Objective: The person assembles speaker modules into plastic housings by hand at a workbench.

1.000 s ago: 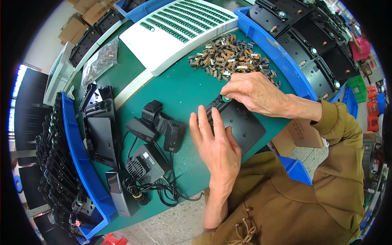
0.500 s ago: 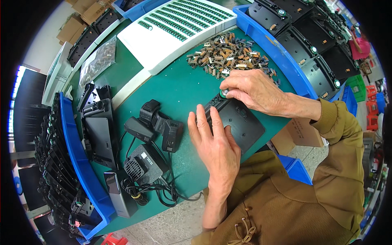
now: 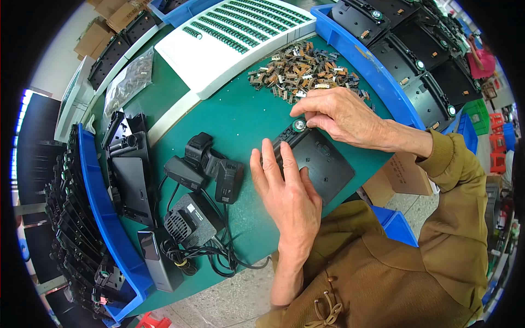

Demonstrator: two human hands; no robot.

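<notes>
A black plastic panel point(image 3: 324, 169) lies on the green tabletop before me. At its far corner sits a small round green part with a silvery centre point(image 3: 299, 126). My left hand point(image 3: 290, 194) rests on the panel's left side with its fingers stretched out and spread, hiding part of that edge. Over the far corner is my right hand point(image 3: 347, 117). Its index finger reaches out above the round part and its thumb is beside it, with a gap between them and nothing visibly held.
Beyond the panel are a heap of small brown-and-black connectors point(image 3: 306, 68) and a white tray point(image 3: 219, 65) with rows of green parts. Blue bins of black panels flank the table point(image 3: 372, 71). Black adapters with cables point(image 3: 197, 218) lie left, near a black stand-like assembly point(image 3: 131, 175).
My right thumb and index finger have come off the round green part, lifting and parting slightly, so its silvery centre shows. My left hand has barely moved.
</notes>
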